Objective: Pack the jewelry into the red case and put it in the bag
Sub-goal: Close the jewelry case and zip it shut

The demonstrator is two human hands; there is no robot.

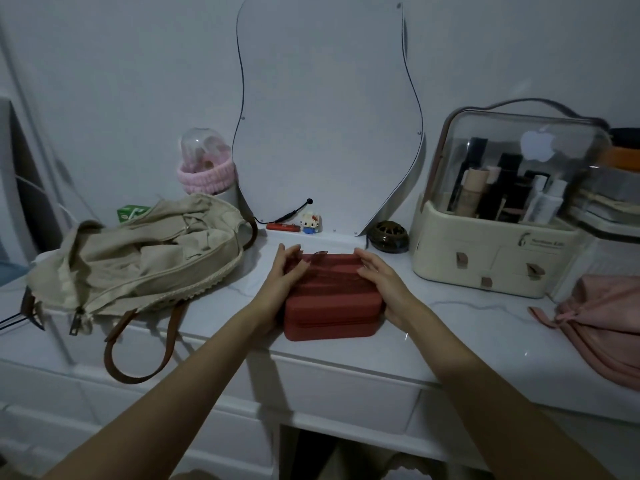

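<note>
Case, red, rectangular, soft-ribbed lid (pixel 332 292): lies closed at the middle of the white marble-look tabletop (pixel 450 327), near its front edge. Left hand (pixel 282 275) rests against the case's left side and lid, fingers straight and slightly spread toward the far corner. Right hand (pixel 381 277) lies on the right side of the lid, fingers straight and close together, thumb down along the case's side. Bag, beige canvas with brown leather straps (pixel 138 261): lies slumped to the left of the case, zip open, one strap hanging over the front edge. Mirror, curvy, frameless (pixel 325 116): stands against the far wall behind the case. Organiser, cream plastic with clear domed lid and small drawers (pixel 498 216): stands to the right, bottles and tubes inside. Fabric, pink (pixel 602 323): lies at the right edge. Figure, small block-built toy (pixel 310 221): stands at the mirror's foot.
</note>
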